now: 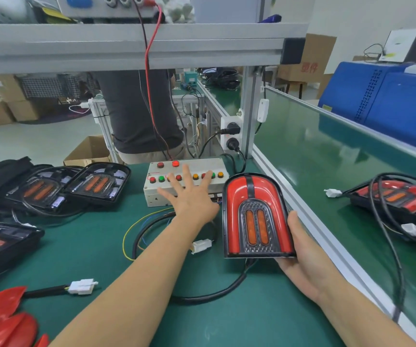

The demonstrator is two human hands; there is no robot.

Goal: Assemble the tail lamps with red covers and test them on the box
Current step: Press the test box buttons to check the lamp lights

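Note:
My right hand (pixel 302 251) holds an assembled tail lamp (pixel 254 216) with a red cover upright from below, thumb along its right edge. Its black cable runs under the lamp and loops across the mat. My left hand (pixel 189 194) lies spread, fingers straight, over the white test box (pixel 157 194), fingertips on its row of coloured buttons. One red light (pixel 175 163) on the box's top row glows. A white connector (pixel 202 245) lies on the mat between my arms.
Uncovered black lamp bases (pixel 96 184) lie at the left, loose red covers (pixel 4 319) at the bottom left. Finished lamps with cables (pixel 397 196) sit on the green belt at right. Another connector (pixel 83 286) lies near my left arm. A person stands behind the bench.

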